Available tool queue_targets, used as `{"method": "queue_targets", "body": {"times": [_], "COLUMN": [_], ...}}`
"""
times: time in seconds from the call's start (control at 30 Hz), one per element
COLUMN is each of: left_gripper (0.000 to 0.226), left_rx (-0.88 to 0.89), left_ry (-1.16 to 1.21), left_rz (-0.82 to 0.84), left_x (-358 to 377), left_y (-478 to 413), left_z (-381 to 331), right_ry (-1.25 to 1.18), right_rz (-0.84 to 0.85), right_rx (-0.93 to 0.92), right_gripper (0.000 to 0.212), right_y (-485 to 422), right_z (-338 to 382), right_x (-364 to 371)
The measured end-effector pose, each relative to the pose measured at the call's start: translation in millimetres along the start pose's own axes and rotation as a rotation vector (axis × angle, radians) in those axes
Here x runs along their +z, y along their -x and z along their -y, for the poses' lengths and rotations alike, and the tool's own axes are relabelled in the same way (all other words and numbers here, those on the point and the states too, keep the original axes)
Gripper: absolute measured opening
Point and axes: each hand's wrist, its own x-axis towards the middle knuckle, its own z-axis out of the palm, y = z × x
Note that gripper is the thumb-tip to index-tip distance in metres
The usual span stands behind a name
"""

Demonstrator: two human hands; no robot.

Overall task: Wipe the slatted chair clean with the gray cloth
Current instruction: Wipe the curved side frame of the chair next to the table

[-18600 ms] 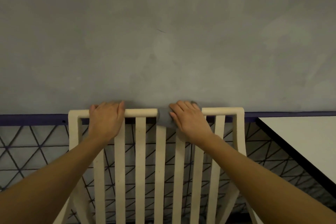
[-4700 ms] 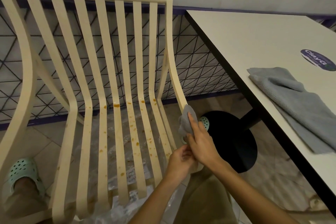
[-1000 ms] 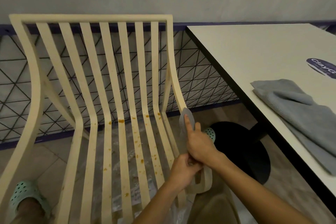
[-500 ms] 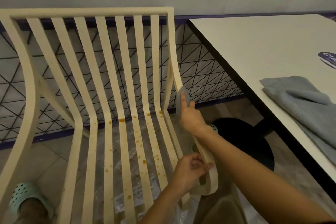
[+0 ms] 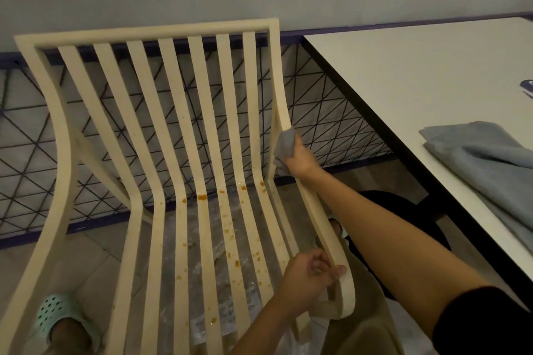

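Note:
A cream slatted chair fills the left and middle of the view. Orange-brown spots dot its seat slats. My right hand grips a bunched gray cloth and presses it against the chair's right side rail, where the back curves into the seat. My left hand grips the front end of that same rail, thumb over its edge.
A white table with a dark edge stands close on the right, with a second gray cloth lying on it. Its black round base sits on the floor. A wire-mesh fence and gray wall lie behind. A mint clog shows bottom left.
My right hand has slid the cloth up the right rail, from near the seat bend toward the backrest. My left hand has stayed gripping the rail's front end.

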Motion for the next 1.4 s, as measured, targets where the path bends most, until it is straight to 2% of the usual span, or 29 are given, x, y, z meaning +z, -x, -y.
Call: {"method": "queue_targets", "body": {"times": [0.03,0.1,0.17,0.3,0.5,0.7,0.93,1.13,1.2,1.33,1.4], "left_gripper": [0.019,0.016,0.016,0.018,0.019,0.010,0.024,0.014,0.006,0.013,0.012], "left_rx": [-0.006,-0.011,-0.025,-0.024,-0.032,-0.044,-0.068,-0.136,-0.133,-0.047,-0.037], "left_ry": [0.003,0.003,-0.014,-0.073,-0.103,-0.153,-0.197,-0.276,-0.264,-0.268,-0.282], "left_rz": [0.002,-0.008,-0.026,-0.050,-0.185,-0.216,-0.179,0.065,0.018,-0.197,-0.239], "left_x": [0.4,1.3,2.6,5.3,13.1,15.0,10.2,-33.1,-62.8,-119.4,-140.2], "left_y": [0.7,3.1,4.8,7.8,14.4,15.9,11.9,-8.0,-22.4,-52.2,-69.7], "left_z": [-0.1,-3.8,-5.9,-8.5,-10.5,-10.2,-13.9,-31.7,-42.1,-66.6,-77.2], "right_ry": [-0.072,-0.190,-0.227,-0.400,-0.430,-0.416,-0.430,-0.503,-0.534,-0.627,-0.681], "right_rz": [0.033,0.055,0.088,0.166,0.194,0.185,0.221,0.252,0.258,0.224,0.199], "right_rx": [0.016,0.059,0.015,-0.004,0.025,0.041,0.092,0.137,0.162,0.183,0.185], "right_gripper": [0.045,0.034,0.021,0.029,0.045,0.039,0.035,0.021,0.024,0.028,0.031], "right_y": [2.6,28.2,60.7,112.6,146.3,166.1,146.3,105.1,86.5,42.7,17.2], "right_z": [-4.7,-1.9,0.4,-13.2,-54.2,-68.5,-64.1,-47.5,-42.3,-25.6,-15.8], "right_x": [-0.9,-6.5,-13.7,-22.9,-20.7,-22.4,-23.1,-24.3,-25.0,-23.6,-21.7]}}
